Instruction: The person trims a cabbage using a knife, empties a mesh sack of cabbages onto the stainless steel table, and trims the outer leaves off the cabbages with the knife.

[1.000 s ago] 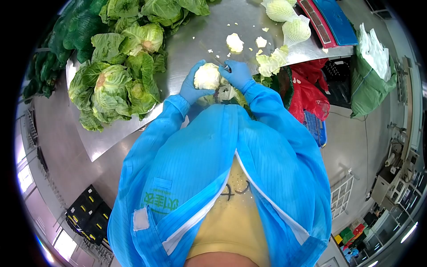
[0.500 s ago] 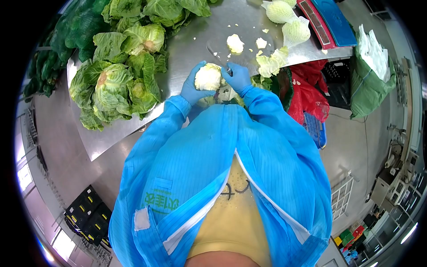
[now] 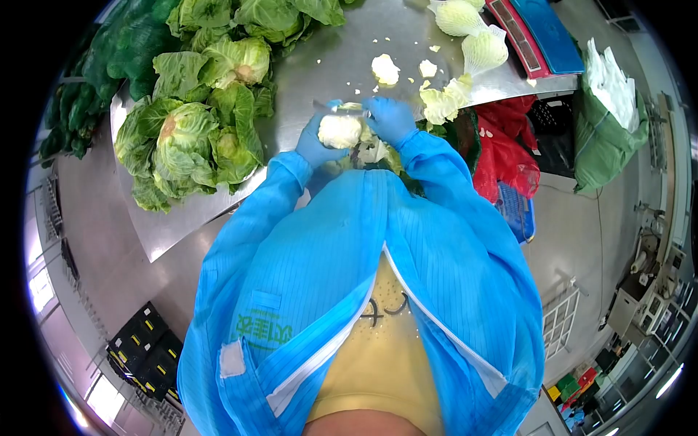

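Observation:
My left hand is wrapped around a small, pale cabbage head with its outer leaves off, held near my body at the table's edge. A knife is gripped in my right hand. Its blade lies across the far side of the head, pointing toward my left fingers; whether it cuts in cannot be made out. Below the right hand, loose leaves show by the table edge. Cream-coloured cut pieces and a pale torn leaf lie on the metal table.
Leafy green cabbages are heaped on the table's left, beside green mesh sacks. Pale heads in white netting lie at the far right, near red and blue trays. A red bag and a green sack stand right.
My right hand has turned over and moved slightly right, and the knife blade now shows across the far side of the cabbage head. The left hand keeps its hold.

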{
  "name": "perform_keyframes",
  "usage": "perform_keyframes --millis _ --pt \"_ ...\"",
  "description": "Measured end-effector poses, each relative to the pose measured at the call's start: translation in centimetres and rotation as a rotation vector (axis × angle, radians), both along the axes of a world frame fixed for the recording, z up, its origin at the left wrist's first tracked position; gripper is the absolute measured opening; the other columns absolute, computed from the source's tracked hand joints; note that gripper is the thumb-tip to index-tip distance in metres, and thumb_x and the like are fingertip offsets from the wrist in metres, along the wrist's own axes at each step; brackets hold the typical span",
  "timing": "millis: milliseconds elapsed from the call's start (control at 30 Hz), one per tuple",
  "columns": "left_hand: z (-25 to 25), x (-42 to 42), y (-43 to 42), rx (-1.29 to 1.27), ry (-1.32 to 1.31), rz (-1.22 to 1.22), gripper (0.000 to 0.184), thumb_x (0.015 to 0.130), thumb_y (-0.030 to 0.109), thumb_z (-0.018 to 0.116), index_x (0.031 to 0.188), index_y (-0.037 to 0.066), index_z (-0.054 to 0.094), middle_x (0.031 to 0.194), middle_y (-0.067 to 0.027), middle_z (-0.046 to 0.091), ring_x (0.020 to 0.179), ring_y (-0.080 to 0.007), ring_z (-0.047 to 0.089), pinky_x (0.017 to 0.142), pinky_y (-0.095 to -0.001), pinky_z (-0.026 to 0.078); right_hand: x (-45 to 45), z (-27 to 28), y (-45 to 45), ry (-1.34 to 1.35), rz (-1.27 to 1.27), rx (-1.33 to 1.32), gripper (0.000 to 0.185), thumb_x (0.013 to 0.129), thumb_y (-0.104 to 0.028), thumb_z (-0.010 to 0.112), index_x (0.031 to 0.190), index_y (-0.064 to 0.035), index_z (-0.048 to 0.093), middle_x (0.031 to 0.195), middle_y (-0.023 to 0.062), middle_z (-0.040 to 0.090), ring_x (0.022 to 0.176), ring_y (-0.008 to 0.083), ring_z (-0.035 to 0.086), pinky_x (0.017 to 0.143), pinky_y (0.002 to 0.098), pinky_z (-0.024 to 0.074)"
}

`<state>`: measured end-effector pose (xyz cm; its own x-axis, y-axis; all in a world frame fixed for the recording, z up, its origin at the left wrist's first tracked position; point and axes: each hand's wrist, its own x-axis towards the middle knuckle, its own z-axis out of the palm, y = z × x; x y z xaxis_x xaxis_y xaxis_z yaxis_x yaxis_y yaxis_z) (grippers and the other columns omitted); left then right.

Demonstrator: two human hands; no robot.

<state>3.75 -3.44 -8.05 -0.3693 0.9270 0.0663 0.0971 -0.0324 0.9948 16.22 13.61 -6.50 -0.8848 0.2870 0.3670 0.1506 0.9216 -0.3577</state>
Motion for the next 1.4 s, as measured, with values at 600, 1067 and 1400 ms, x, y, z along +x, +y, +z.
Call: perform_keyframes --millis 600,1067,1400 --pt "0.1 0.9 -0.4 -0.005 0.173 0.028 0.096 0.055 0.011 0.080 0.132 0.009 0.022 0.128 -0.0138 0.043 0.116 -0.0257 0.046 0.096 -0.0364 0.040 -2.0 3.9 0.3 -0.008 -0.075 -0.070 0.016 0.077 -0.026 0.060 0.090 -0.0168 0.059 0.080 0.0017 0.061 0.076 0.0210 0.062 0.059 0.0373 0.0495" --pt "2.4 0.8 -1.6 -0.031 0.468 0.057 0.099 0.051 0.012 0.080 0.138 0.009 0.031 0.140 -0.0156 0.031 0.129 -0.0291 0.033 0.105 -0.0385 0.031 -0.2 0.5 3.1 -0.371 -0.647 -0.494 0.029 0.075 -0.036 0.057 0.087 -0.0098 0.065 0.084 0.0164 0.064 0.080 0.0359 0.062 0.071 0.0448 0.0488" --pt "0.2 -0.1 -1.9 0.050 -0.316 0.188 0.085 0.063 0.012 0.075 0.136 0.006 0.031 0.129 -0.0112 0.045 0.117 -0.0231 0.048 0.098 -0.0349 0.041 6.0 -0.1 1.7 -0.231 -0.786 -0.425 0.028 0.079 -0.036 0.060 0.080 -0.0079 0.060 0.073 0.0127 0.062 0.069 0.0319 0.061 0.061 0.0418 0.0465"
